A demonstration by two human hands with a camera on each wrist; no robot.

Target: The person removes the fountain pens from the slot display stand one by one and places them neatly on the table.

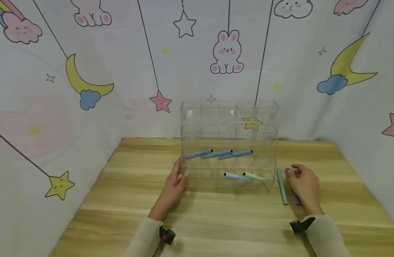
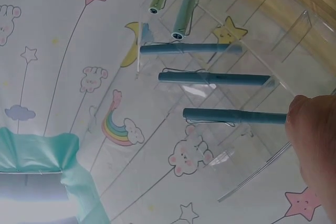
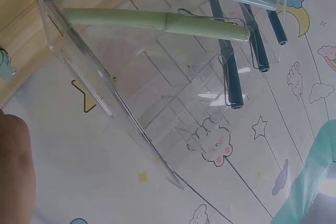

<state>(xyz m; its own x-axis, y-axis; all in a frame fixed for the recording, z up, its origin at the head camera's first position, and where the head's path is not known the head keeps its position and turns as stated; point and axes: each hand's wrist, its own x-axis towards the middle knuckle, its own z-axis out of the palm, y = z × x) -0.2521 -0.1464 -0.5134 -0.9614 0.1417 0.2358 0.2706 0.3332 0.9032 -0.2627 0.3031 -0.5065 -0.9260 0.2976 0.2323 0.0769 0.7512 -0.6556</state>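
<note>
A clear acrylic organizer (image 1: 229,117) with rows of compartments stands on the wooden table (image 1: 216,221). Three blue pens (image 1: 219,154) lie in one of its middle rows, seen from below as dark blue pens (image 2: 215,78). A light blue pen (image 1: 235,176) and a pale green pen (image 1: 253,176) lie in the row beneath. My left hand (image 1: 181,171) rests with straight fingers against the organizer's left wall. My right hand (image 1: 294,171) lies on the table just right of the organizer, fingers curled round the top of a purple pen (image 1: 297,200). A teal pen (image 1: 282,185) lies beside it.
Cartoon-printed cloth walls (image 1: 55,107) close in the table on the left, back and right. Bare wood stretches in front of the organizer, toward the near edge. The organizer's upper rows hold nothing.
</note>
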